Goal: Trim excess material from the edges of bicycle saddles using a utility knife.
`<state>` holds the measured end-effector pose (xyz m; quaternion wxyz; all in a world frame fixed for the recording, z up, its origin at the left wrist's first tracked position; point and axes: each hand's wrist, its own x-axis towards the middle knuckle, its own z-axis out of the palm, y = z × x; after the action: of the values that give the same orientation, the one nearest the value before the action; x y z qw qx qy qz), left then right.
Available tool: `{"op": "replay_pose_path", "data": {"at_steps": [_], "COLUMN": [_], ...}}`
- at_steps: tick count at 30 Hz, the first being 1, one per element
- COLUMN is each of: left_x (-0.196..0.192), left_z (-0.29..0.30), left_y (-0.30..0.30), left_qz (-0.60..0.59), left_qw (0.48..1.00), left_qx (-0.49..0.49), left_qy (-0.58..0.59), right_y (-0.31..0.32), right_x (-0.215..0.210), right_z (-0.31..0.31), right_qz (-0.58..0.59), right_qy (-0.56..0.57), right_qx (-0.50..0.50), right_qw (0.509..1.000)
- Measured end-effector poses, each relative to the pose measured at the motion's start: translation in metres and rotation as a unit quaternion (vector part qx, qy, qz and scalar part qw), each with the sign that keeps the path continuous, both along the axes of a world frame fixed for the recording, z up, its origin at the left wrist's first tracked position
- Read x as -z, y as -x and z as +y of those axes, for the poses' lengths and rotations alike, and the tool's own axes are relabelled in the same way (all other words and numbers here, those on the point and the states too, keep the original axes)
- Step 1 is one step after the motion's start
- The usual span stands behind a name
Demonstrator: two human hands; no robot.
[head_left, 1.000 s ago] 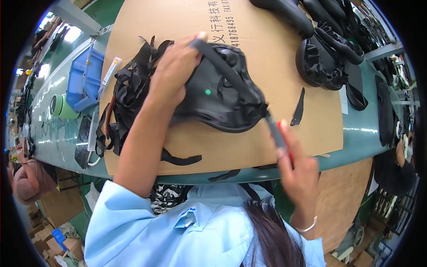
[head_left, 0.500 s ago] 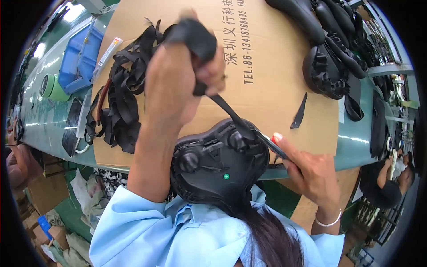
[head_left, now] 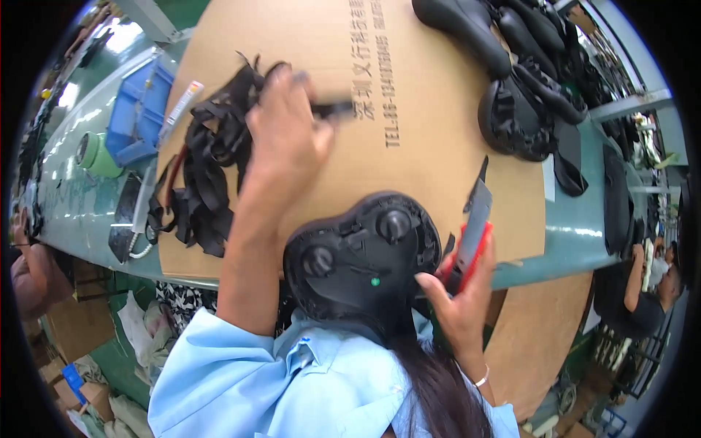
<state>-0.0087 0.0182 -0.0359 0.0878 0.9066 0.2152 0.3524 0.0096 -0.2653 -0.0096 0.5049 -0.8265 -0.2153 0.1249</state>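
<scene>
The flattened brown cardboard sheet [head_left: 438,175], with dark print running toward 12 o'clock, is covering the bench, and a blue bin [head_left: 139,113] is sitting at 10 o'clock. The left hand [head_left: 288,139] is pinching a black trimmed strip [head_left: 332,109], now pulled free of the saddle. The right hand [head_left: 456,292] is clamping a red utility knife [head_left: 471,241] and touching the black bike saddle [head_left: 361,255], upside down near her chest at 6 o'clock.

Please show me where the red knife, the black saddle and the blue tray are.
red knife [head_left: 467,252]: head view, on its red handle.
black saddle [head_left: 361,255]: head view, on its underside.
blue tray [head_left: 139,109]: head view, on its wall.
</scene>
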Motion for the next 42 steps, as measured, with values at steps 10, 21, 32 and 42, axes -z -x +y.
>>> {"op": "replay_pose_path", "data": {"at_steps": [10,21,32,42], "left_x": [-0.036,0.018,0.009,-0.078], "left_z": [0.023,0.184,0.060,-0.024], "left_y": [-0.009,-0.235,-0.323,-0.085], "left_qz": [0.173,-0.093,-0.098,0.309], "left_qw": [0.726,0.901,0.961,0.860], "left_qx": [0.190,0.030,0.245,0.387], "left_qy": [0.638,0.424,-0.078,-0.120], "right_y": [-0.091,-0.067,-0.057,-0.066], "right_x": [-0.012,0.038,0.048,0.044], "right_z": [0.050,-0.001,-0.004,-0.004], "right_qz": [0.011,0.108,0.146,0.203], "right_qy": [-0.218,-0.203,-0.205,-0.347], "right_qx": [0.045,0.212,0.215,0.163], "right_qw": [0.975,0.950,0.944,0.901]}}
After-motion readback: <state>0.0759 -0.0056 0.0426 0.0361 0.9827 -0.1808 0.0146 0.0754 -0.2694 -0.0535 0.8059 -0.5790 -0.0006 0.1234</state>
